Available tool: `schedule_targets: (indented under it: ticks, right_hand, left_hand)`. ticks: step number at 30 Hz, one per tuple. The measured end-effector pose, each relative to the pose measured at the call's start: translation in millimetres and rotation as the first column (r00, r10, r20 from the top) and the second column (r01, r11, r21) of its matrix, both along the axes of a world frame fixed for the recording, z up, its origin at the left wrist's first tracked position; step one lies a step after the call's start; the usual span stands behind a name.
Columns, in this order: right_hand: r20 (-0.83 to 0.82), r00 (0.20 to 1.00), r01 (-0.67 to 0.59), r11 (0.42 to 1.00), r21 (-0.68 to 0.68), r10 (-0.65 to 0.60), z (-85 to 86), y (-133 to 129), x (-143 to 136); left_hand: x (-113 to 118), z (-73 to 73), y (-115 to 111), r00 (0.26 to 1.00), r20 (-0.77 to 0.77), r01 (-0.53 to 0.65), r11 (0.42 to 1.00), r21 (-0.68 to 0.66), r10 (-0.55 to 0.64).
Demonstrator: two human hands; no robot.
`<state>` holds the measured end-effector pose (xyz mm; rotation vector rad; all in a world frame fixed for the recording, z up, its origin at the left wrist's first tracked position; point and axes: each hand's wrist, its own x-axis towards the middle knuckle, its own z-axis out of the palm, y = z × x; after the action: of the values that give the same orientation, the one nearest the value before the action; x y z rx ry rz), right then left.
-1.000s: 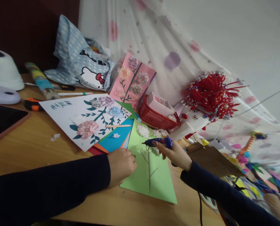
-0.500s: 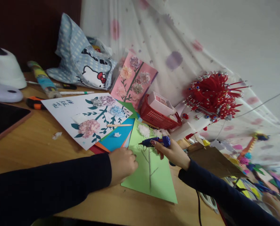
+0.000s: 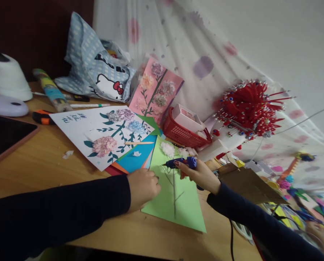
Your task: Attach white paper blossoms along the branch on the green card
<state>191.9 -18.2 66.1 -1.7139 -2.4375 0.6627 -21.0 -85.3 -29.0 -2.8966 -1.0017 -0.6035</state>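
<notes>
A blue hot glue gun (image 3: 181, 163) is in my right hand (image 3: 205, 174), its tip pointing left above the upper part of a light green sheet (image 3: 187, 208). On that sheet a dark stem with thin branches is drawn, and clear glue strands show beneath the tip. White crumpled paper flowers (image 3: 167, 149) lie near the sheet's top. My left hand (image 3: 144, 188) rests at the sheet's left edge with curled fingers; what is inside them, if anything, is hidden.
Left of the sheet lie a white flower picture (image 3: 74, 132), a wooden stick (image 3: 139, 143) and blue paper (image 3: 133, 163). A red basket (image 3: 185, 132) stands behind. Cardboard (image 3: 251, 181) and a cable (image 3: 232, 239) are at right, with another person's hand (image 3: 318, 233) at the far right edge.
The view has shifted very slightly. Both hands and the glue gun keep nearly the same place over the green sheet.
</notes>
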Motion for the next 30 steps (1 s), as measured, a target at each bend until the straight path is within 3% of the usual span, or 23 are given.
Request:
schedule_targets:
  ticks: [10, 19, 25, 30]
  right_hand:
    - [-0.001, 1.0, -0.015, 0.999, -0.028, 0.015, 14.6, -7.7, -8.1]
    - [-0.042, 0.999, 0.005, 1.0, -0.018, -0.006, 2.4, 6.3, -11.8]
    - [0.013, 1.0, -0.018, 0.998, -0.057, 0.019, 7.8, 4.8, -7.4]
    - [0.014, 1.0, -0.002, 1.0, -0.013, 0.002, 11.0, 2.6, -5.5]
  left_hand:
    - [0.0, 1.9, 0.4, 1.0, -0.021, 0.005, 1.0, -0.006, -0.005]
    - [0.7, 1.4, -0.4, 1.0, -0.019, -0.007, 1.0, 0.008, 0.007]
    - [0.3, 0.9, -0.5, 1.0, -0.013, -0.004, 1.0, -0.001, 0.004]
    - [-0.9, 1.5, -0.4, 1.0, -0.012, 0.006, 1.0, -0.003, -0.006]
